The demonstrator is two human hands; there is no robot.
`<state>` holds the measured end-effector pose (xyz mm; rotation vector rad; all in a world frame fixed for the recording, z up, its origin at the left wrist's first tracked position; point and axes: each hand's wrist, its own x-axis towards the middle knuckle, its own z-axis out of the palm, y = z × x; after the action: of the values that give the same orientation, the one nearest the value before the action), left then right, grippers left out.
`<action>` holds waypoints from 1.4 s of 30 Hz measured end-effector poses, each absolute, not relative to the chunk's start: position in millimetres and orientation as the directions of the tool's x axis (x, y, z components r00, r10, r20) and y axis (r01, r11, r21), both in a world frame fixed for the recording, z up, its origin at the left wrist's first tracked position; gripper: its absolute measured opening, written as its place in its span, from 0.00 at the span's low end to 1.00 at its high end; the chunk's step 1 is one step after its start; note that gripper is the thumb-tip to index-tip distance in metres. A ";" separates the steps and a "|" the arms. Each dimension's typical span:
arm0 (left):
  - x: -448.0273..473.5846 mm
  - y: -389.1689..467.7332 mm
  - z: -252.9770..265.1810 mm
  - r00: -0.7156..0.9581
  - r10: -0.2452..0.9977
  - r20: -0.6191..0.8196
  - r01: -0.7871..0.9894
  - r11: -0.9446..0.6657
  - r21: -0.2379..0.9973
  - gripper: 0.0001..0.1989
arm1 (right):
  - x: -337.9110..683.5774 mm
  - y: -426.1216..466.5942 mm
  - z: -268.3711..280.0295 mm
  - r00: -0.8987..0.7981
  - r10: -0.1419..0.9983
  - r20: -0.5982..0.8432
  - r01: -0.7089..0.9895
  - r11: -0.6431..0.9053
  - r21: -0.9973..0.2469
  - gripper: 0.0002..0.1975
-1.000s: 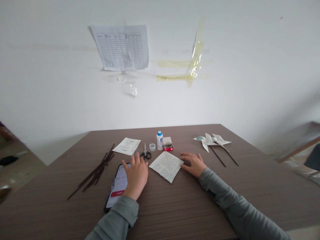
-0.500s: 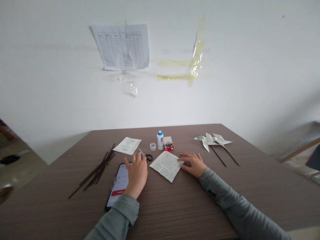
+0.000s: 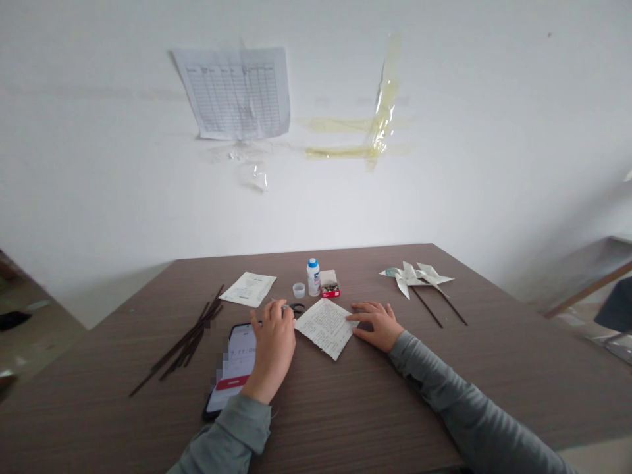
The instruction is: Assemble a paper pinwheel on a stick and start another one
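A square of printed paper [image 3: 326, 328] lies on the brown table, one corner turned toward me. My right hand [image 3: 379, 327] rests at its right corner, fingers stretched out and touching it. At the left corner is my left hand [image 3: 274, 345], its fingers bent and apart; whether it touches the paper I cannot tell. Just beyond the left fingers lie scissors [image 3: 297, 307], mostly covered by that hand. A phone [image 3: 236, 368] with a lit screen sits beneath and left of my left wrist.
Behind the paper stand a white bottle with a blue cap [image 3: 313, 279], a small clear cup [image 3: 299, 290] and an open red box [image 3: 330, 290]. Dark sticks [image 3: 185, 339] and another paper sheet [image 3: 248, 289] lie left. Two paper pinwheels [image 3: 409, 276] on sticks lie right.
My left hand has shifted right to the paper's left corner, covering more of the scissors. My right hand stays at the right corner. The view has turned slightly.
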<state>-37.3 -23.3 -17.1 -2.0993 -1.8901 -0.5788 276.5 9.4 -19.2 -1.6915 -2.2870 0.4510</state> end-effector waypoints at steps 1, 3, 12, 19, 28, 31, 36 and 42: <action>-34.6 -24.2 -17.5 0.090 0.881 0.464 0.986 -0.145 0.084 0.21 | 276.5 9.2 -18.4 -0.290 0.957 0.016 0.876 0.272 -0.397 0.24; -27.7 -26.4 -17.9 0.107 0.872 0.478 0.978 -0.179 0.108 0.20 | 276.3 8.9 -17.4 -0.293 0.956 0.001 0.877 0.269 -0.399 0.24; -10.0 -39.2 -15.7 0.202 0.911 0.359 0.941 -0.282 0.187 0.14 | 276.7 10.5 -20.8 -0.290 0.956 0.030 0.873 0.277 -0.402 0.24; -11.9 -41.6 -13.2 0.157 0.944 0.291 0.954 -0.221 0.202 0.17 | 263.8 4.6 -30.1 -0.329 0.936 0.122 0.860 0.351 -0.372 0.25; -11.8 -40.3 -15.0 0.126 0.954 0.274 0.957 -0.189 0.220 0.21 | 231.9 -2.0 -50.4 -0.439 0.881 0.177 0.840 0.472 -0.265 0.25; -12.3 -39.9 -15.1 0.132 0.956 0.261 0.962 -0.187 0.201 0.20 | 233.8 -4.2 -41.7 -0.415 0.895 0.163 0.859 0.444 -0.255 0.23; -12.8 -40.5 -11.9 0.116 0.970 0.216 0.969 -0.158 0.188 0.21 | 246.5 -6.6 -21.1 -0.404 0.906 0.124 0.857 0.422 -0.295 0.19; -15.8 -43.8 -5.6 0.143 0.965 0.218 0.966 -0.185 0.183 0.16 | 262.5 -0.5 -18.2 -0.310 0.929 0.202 0.873 0.363 -0.325 0.13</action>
<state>-15.8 -43.8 -5.6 -2.3749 -2.0056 -0.4513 262.5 -0.5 -18.2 -1.5810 -2.2776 0.2187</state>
